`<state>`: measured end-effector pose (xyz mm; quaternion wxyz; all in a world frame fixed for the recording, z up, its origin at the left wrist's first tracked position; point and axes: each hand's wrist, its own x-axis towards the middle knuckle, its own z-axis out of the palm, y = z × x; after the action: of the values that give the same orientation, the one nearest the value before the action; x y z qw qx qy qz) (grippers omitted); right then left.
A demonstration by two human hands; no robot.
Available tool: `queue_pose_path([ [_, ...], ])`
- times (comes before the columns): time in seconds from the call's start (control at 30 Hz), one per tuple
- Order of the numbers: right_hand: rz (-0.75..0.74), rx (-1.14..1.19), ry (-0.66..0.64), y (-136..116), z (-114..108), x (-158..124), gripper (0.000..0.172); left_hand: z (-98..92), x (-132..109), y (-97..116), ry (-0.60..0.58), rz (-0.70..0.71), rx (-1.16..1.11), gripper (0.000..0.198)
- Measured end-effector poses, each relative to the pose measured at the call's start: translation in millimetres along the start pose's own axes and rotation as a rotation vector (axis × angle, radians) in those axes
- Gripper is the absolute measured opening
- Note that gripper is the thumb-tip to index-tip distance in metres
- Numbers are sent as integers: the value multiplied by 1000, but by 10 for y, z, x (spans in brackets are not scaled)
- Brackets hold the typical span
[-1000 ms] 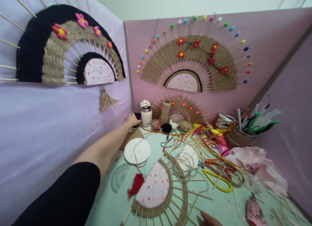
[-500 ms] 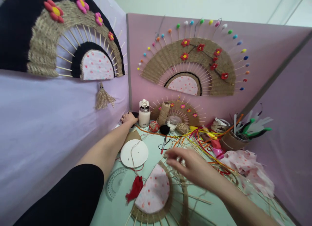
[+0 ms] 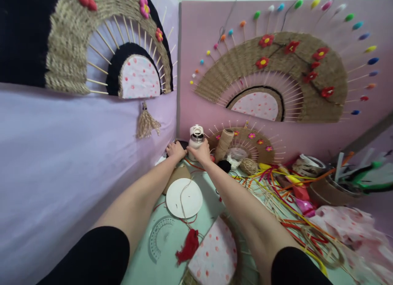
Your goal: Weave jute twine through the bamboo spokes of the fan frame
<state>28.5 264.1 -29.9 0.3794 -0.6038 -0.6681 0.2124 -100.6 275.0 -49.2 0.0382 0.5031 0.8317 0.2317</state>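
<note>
At the back left corner my left hand [image 3: 176,150] reaches down beside a dark object [image 3: 181,143]; its fingers look spread, and what lies under them is partly hidden. My right hand [image 3: 201,151] is around a white flask [image 3: 197,138] whose lid is flipped up, thumb on the left and fingers on the right. Nearer to me lie a white disc [image 3: 176,199] with a cord across it, a red tassel [image 3: 188,247] and a half-round fan with a dotted cloth centre [image 3: 216,252]. My right forearm covers part of that fan.
A clear protractor [image 3: 159,238] lies front left. Twine balls [image 3: 248,166], a cardboard tube [image 3: 224,143] and a small fan [image 3: 260,148] stand at the back. Tangled sticks and cords, a tool pot [image 3: 328,191] and dotted cloth [image 3: 346,223] fill the right.
My right hand has moved from above the fan on the table to the flask and closed around it. My left hand stays at the back left corner. The view has shifted.
</note>
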Motion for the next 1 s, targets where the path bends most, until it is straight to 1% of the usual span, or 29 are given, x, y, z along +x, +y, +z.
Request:
queue_pose_path([
  [0.1, 49, -53, 2, -42, -9, 12, 90, -79, -11, -64, -22, 32, -82, 51],
  [0.17, 67, -66, -32, -36, -41, 9, 80, -173, -21, -106, -5, 59, -164, 40],
  [0.23, 62, -45, -53, -13, -86, -11, 72, -284, -26, -131, 34, 88, -265, 38],
  [0.3, 25, -7, -45, 11, -151, -48, 67, -392, -32, -128, 76, 108, -374, 41],
  [0.37, -38, 44, -28, 19, -249, -101, 67, -479, -56, -92, 102, 126, -485, 42],
  [0.43, -114, 106, -22, 3, -390, -170, 69, -545, -119, -27, 101, 148, -594, 42],
  [0.5, -190, 168, -32, -36, -575, -261, 71, -607, -235, 55, 64, 184, -699, 43],
  [0.53, -226, 196, -43, -60, -681, -319, 72, -645, -313, 97, 29, 210, -752, 45],
  [0.57, -261, 219, -57, -83, -793, -386, 72, -691, -402, 136, -31, 252, -825, 48],
  [0.63, -326, 257, -92, -120, -1024, -553, 70, -809, -603, 202, -294, 396, -1192, 63],
  [0.67, -351, 270, -113, -131, -1137, -651, 68, -880, -708, 226, -418, 486, -1311, 70],
  [0.7, -365, 280, -133, -135, -1244, -757, 67, -954, -812, 245, -518, 566, -1397, 76],
  [0.73, -375, 285, -163, -130, -1345, -868, 66, -1027, -914, 257, -578, 620, -1462, 81],
  [0.77, -378, 292, -189, -118, -1436, -980, 64, -1096, -1012, 265, -623, 639, -1510, 85],
  [0.83, -373, 310, -236, -70, -1593, -1195, 62, -1202, -1199, 269, -683, 604, -1579, 92],
  [0.9, -354, 341, -270, 7, -1722, -1380, 65, -1255, -1387, 268, -809, 607, -1596, 97],
  [0.93, -347, 363, -295, 54, -1780, -1457, 67, -1261, -1487, 269, -865, 624, -1589, 95],
  [1.0, -355, 415, -362, 155, -1894, -1586, 72, -1249, -1704, 284, -923, 636, -1557, 86],
])
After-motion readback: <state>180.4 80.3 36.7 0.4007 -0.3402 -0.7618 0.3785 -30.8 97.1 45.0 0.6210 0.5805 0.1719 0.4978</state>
